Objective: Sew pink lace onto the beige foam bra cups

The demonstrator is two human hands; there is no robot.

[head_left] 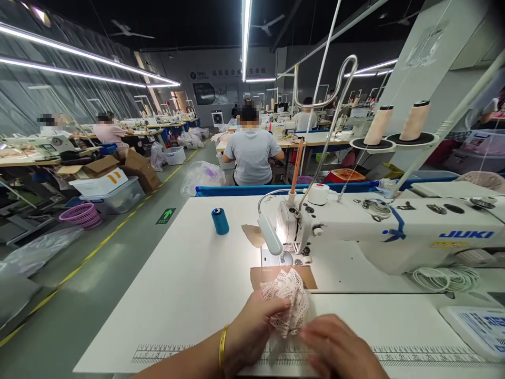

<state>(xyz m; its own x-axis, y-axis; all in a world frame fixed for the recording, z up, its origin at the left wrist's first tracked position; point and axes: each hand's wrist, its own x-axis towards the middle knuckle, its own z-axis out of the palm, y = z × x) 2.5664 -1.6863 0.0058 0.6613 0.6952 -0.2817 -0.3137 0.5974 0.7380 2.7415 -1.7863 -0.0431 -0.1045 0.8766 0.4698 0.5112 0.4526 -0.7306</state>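
Observation:
A bunched piece of pale pink lace (290, 297) is gripped in my left hand (256, 321), with the thumb pressed on top of it. At the lace's lower right edge is my right hand (335, 342), its fingers bent and blurred by motion; whether they pinch the lace cannot be made out. Just beyond the lace stands the sewing machine's head (292, 226), with its needle area lit by a small lamp (270, 234). A brown patch (258, 277) lies on the table partly beneath the lace.
A blue thread spool (220, 221) stands on the white table (177, 295), left of the machine. A ruler strip (414, 356) runs along the front edge. Coiled white cord (445, 278) lies at right, below the machine arm. Ahead, a person (252, 152) sits with their back to me.

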